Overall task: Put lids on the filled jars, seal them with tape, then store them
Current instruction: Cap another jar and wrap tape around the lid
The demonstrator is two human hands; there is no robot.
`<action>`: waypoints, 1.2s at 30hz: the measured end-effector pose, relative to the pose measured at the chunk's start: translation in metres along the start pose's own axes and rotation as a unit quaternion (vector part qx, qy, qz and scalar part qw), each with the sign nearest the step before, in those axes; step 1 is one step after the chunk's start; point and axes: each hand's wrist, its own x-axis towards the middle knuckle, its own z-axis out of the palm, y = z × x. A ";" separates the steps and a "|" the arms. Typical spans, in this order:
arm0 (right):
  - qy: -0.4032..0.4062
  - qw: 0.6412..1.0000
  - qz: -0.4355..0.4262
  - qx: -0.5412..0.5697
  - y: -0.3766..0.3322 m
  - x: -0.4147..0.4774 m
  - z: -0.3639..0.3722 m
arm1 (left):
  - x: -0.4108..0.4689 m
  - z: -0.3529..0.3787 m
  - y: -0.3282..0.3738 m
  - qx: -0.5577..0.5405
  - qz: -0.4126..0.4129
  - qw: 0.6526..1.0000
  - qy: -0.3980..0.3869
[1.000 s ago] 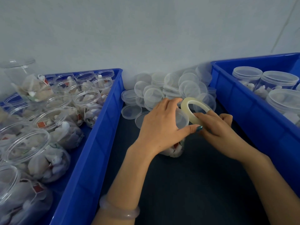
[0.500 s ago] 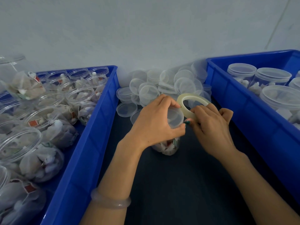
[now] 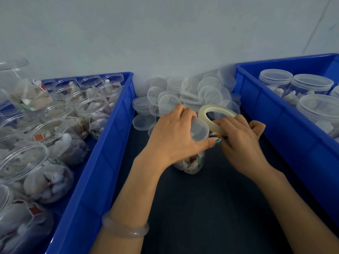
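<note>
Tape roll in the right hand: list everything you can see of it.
The tape roll is a thin, pale, translucent ring with a wide open core, tilted up on edge. The right hand grips its lower right rim, hiding that part. It is close beside the lid of the jar that the left hand holds.

Centre: bare table [image 3: 211,208] runs free between the forearms [image 3: 135,189], from the near edge up to the jar [image 3: 190,165].
Left: left bin [image 3: 110,140] walls the lane, crowded with open jars [image 3: 91,107].
Right: right bin [image 3: 284,129] rises just beside the right hand [image 3: 242,143].
Far end: heaped lids [image 3: 211,92] block the way to the wall [image 3: 165,43].
Jar top: left hand [image 3: 172,138] grips it; the right hand holds tape [image 3: 203,117] beside it.
</note>
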 end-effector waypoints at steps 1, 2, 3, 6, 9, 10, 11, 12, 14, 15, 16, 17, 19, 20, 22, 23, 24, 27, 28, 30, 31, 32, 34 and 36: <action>-0.003 1.000 -0.009 0.002 0.001 0.000 0.000 | 0.000 0.000 0.000 -0.001 -0.001 1.000 0.005; -0.004 1.000 -0.017 0.001 0.001 0.000 0.000 | -0.001 -0.001 0.000 -0.004 -0.003 1.000 0.007; -0.003 1.000 -0.023 -0.003 0.002 0.000 0.000 | -0.001 -0.001 0.000 -0.009 -0.004 1.000 0.004; -0.001 0.999 -0.031 -0.012 0.001 0.000 0.000 | -0.001 -0.002 -0.001 -0.043 -0.009 0.999 -0.006; -0.002 0.999 -0.026 -0.019 -0.003 0.000 0.000 | -0.003 0.001 0.002 -0.078 -0.006 0.997 0.000; -0.003 1.000 -0.024 -0.019 -0.003 0.000 0.000 | -0.003 0.003 0.004 -0.076 -0.006 0.997 0.008; -0.006 1.000 -0.020 -0.015 -0.004 0.000 0.000 | -0.004 0.006 0.007 -0.070 -0.007 0.997 0.021; -0.011 1.000 -0.016 -0.010 -0.004 0.000 0.000 | -0.004 0.008 0.009 -0.062 -0.008 0.997 0.035; -0.015 1.000 -0.012 -0.006 -0.004 0.000 0.000 | -0.005 0.011 0.010 -0.051 -0.011 0.997 0.055; -0.014 1.000 -0.011 -0.009 -0.004 0.000 0.000 | -0.005 0.012 0.009 -0.049 -0.011 0.997 0.060; -0.013 1.000 -0.012 -0.012 -0.004 0.001 0.000 | -0.005 0.012 0.009 -0.049 -0.009 0.997 0.061; -0.011 1.000 -0.012 -0.013 -0.004 0.001 -0.001 | -0.004 0.011 0.008 -0.050 -0.008 0.997 0.059; -0.006 1.000 -0.011 -0.009 -0.004 0.001 -0.002 | -0.003 0.010 0.006 -0.051 -0.004 0.998 0.047; -0.003 1.000 -0.010 -0.009 -0.005 0.001 -0.002 | -0.003 0.009 0.006 -0.051 -0.003 0.998 0.042; 0.003 1.000 -0.009 -0.012 -0.005 0.000 -0.002 | -0.003 0.009 0.006 -0.055 -0.003 0.998 0.043; 0.006 1.000 -0.010 -0.016 -0.006 0.000 -0.001 | -0.003 0.010 0.006 -0.055 -0.003 0.997 0.048; 0.009 1.000 -0.010 -0.022 -0.006 0.000 -0.001 | -0.003 0.010 0.006 -0.052 -0.002 0.997 0.054; 0.015 0.999 0.003 -0.039 -0.008 0.000 0.001 | -0.004 0.012 0.006 -0.046 0.007 0.997 0.070; 0.017 0.999 0.010 -0.049 -0.009 0.000 0.002 | -0.003 0.012 0.006 -0.046 0.009 0.996 0.072; 0.025 0.997 0.026 -0.066 -0.011 0.000 0.004 | -0.002 0.013 0.007 -0.046 0.012 0.996 0.073; 0.030 0.997 0.036 -0.068 -0.012 0.000 0.006 | -0.002 0.013 0.007 -0.045 0.014 0.996 0.075; 0.034 0.996 0.045 -0.067 -0.013 0.000 0.007 | -0.002 0.013 0.008 -0.046 0.015 0.996 0.077; 0.047 0.995 0.057 -0.063 -0.015 0.000 0.009 | -0.001 0.012 0.008 -0.047 0.018 0.996 0.080; 0.061 0.993 0.066 -0.078 -0.017 0.003 0.013 | 0.000 0.011 0.007 -0.046 0.019 0.996 0.078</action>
